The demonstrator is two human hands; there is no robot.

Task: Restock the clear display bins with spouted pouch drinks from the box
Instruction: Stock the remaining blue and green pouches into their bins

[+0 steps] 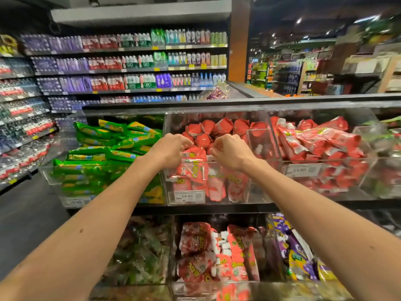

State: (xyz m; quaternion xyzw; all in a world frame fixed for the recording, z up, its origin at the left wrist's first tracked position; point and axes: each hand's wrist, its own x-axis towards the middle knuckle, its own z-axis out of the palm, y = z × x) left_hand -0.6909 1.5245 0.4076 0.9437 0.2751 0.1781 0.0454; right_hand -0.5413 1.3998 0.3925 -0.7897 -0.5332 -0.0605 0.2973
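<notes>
At frame centre, over the middle bin (257, 191), my left hand (171, 149) and right hand (233, 154) pinch one red pouch (194, 155) by its ends; it looks soft, sloshy and slick, so I'd grip the seams.

Shelves (138, 70) of bottled drinks (188, 36) line the rear. An orange pillar (238, 40) stands beside them. The floor (26, 216) is dark.

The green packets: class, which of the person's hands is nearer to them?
Left. The left hand is just right of the green packets, over the red pouches; the right hand is further right, over the same red pouches.
</notes>
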